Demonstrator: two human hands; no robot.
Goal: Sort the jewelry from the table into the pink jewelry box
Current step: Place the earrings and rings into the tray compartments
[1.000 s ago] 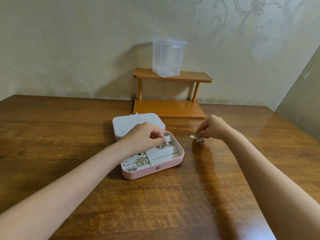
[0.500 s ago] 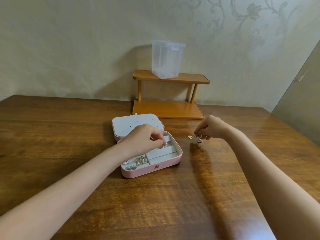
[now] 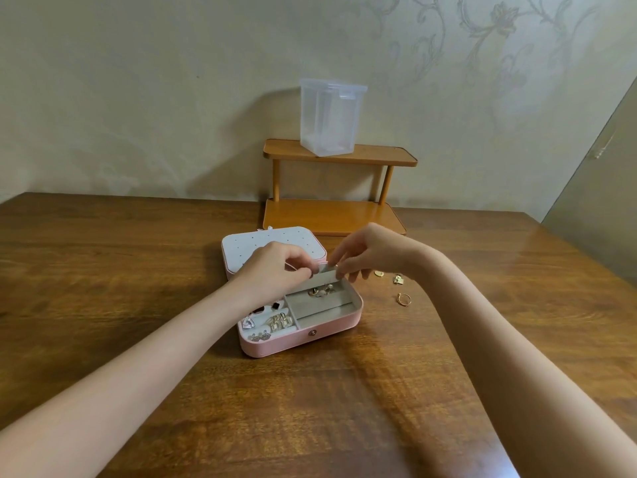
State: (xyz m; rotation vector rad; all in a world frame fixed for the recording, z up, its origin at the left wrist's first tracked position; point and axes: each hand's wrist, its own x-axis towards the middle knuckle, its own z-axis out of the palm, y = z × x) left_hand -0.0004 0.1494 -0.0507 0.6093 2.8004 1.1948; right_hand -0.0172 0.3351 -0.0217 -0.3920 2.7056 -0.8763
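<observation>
Head view: both hands meet over the open pink jewelry box (image 3: 312,334) at tabletop (image 3: 138,270) centre. The left hand (image 3: 275,267) and right hand (image 3: 365,257) each pinch an end of a pale divider strip (image 3: 325,274) at the box's 12 o'clock edge. Three gold pieces (image 3: 399,279) lie at the box's 3 o'clock; they probably go in next.
</observation>
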